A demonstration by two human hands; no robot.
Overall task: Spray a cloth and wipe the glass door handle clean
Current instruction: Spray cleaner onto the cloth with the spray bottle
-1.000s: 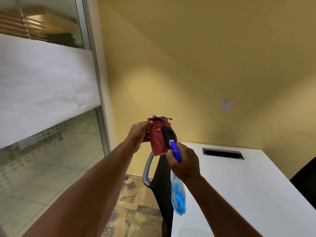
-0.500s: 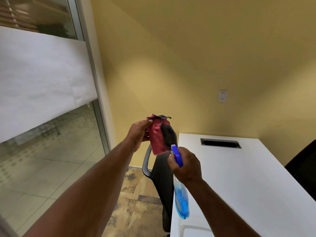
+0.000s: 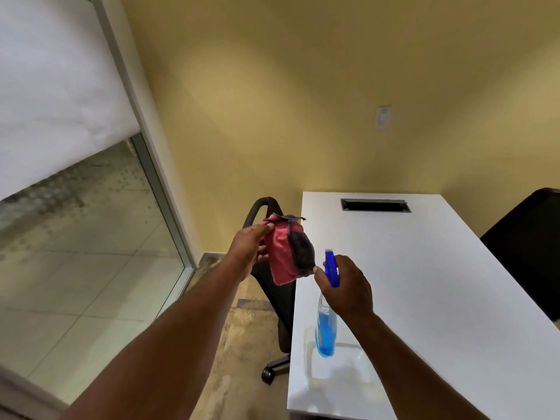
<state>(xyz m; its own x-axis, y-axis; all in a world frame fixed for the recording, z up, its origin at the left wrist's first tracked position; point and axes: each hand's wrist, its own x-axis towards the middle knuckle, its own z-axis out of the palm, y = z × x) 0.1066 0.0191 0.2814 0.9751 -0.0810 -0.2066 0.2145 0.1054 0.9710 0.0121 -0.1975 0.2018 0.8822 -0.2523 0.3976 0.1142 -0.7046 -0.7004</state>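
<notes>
Yellow-walled room; white rectangular tabletop [image 3: 424,268] at right, frosted glass partition [image 3: 60,101] at left. My left hand [image 3: 247,253] pinches the folded red cloth with a dark patch [image 3: 288,253] by its upper edge, held upright over the black office chair [image 3: 272,286]. My right hand [image 3: 345,286] is closed around the neck of the clear spray bottle of blue liquid [image 3: 325,331], blue nozzle facing the cloth, just beside it. Door handle not in view.
</notes>
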